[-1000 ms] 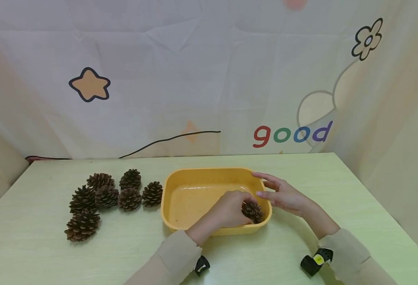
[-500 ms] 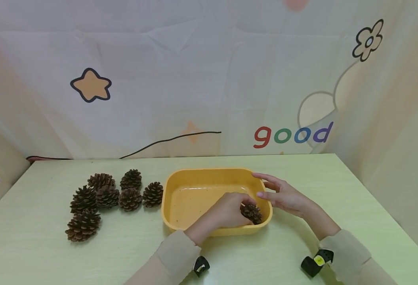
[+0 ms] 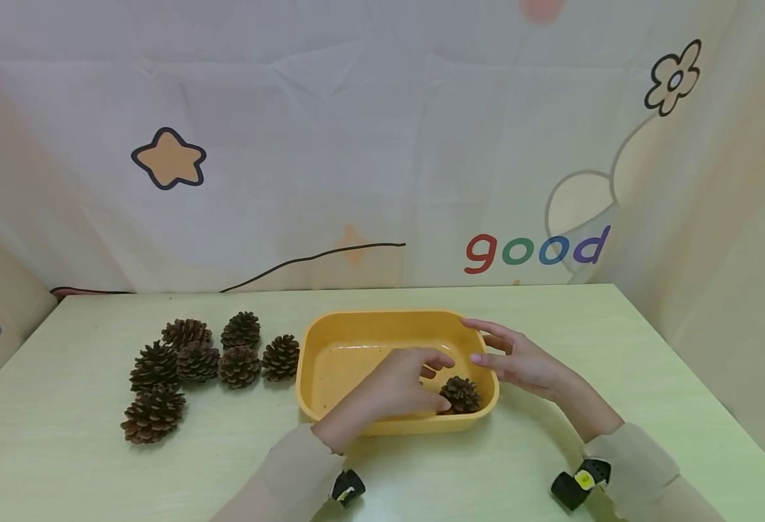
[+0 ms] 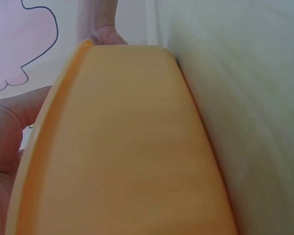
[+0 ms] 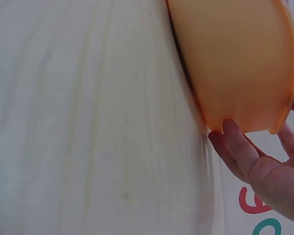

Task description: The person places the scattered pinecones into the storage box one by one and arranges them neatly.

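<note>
In the head view a yellow plastic basin (image 3: 382,425) stands on the table. One brown pine cone (image 3: 460,395) lies in its front right corner. My left hand (image 3: 398,384) reaches over the front rim, fingers spread apart just left of that cone, the thumb tip close to it or touching; it holds nothing. A brown speck shows behind this hand, too hidden to identify. At the right end my right hand (image 3: 528,362) holds the basin's rim, thumb over the edge. The right wrist view shows its fingertips (image 5: 230,127) against the outer wall.
Several pine cones (image 3: 198,361) sit grouped on the pale table (image 3: 238,464) left of the basin, the closest (image 3: 281,357) almost at its wall. A printed cloth (image 3: 330,145) hangs behind the table's back edge.
My left hand has let go of the pine cone in the basin and drawn back slightly to the left, its fingers spreading. My right hand stays at the rim.
</note>
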Demonstrator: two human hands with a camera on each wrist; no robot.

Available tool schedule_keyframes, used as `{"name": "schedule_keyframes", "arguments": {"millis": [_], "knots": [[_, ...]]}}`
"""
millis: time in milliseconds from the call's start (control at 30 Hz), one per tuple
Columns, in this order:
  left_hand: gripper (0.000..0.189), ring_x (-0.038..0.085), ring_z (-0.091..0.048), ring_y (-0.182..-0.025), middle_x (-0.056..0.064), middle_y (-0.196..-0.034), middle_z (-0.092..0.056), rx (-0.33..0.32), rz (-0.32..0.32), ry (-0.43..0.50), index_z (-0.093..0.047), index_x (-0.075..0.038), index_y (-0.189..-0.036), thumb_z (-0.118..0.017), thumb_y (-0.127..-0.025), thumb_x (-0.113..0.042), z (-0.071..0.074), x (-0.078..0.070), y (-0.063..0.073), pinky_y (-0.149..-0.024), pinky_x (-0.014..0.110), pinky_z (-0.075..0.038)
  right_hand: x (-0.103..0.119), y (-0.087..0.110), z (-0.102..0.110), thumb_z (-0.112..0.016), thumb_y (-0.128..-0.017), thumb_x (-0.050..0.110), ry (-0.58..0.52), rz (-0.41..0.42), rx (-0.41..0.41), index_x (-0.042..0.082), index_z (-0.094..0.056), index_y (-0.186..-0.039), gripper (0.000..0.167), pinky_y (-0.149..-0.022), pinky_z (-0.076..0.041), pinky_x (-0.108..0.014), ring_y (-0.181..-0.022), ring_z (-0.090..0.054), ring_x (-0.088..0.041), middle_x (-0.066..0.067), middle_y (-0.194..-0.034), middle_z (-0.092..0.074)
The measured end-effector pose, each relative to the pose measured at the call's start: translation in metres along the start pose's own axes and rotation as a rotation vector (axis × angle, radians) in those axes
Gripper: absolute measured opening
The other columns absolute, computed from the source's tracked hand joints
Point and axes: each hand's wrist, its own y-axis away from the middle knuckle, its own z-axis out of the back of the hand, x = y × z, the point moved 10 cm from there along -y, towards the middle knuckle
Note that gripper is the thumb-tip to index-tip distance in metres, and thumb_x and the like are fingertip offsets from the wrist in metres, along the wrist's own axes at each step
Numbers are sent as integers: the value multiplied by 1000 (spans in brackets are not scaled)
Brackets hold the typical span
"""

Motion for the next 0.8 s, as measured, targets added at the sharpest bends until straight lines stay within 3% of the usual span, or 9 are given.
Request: {"name": "schedule_keyframes", "arguments": {"millis": [400, 800], "knots": [[49, 23, -55, -107, 9, -120, -57, -101, -35, 125, -55, -7, -123, -73, -77, -12, 41, 10, 33, -89, 36, -49, -3, -1, 1, -64, -86, 22, 15, -12, -22, 11, -25, -144, 70, -91, -46, -41, -123, -38, -40, -25, -146, -15], [47, 24, -54, -108, 4, -117, -58, -244, -38, 163, -57, -10, -119, -74, -76, -10, 86, 23, 70, -90, 34, -49, -2, -2, 1, -63, -86, 22, 20, -1, -8, 11, -27, -144, 69, -90, -48, -38, -122, -39, -39, -25, -146, -16]]}}
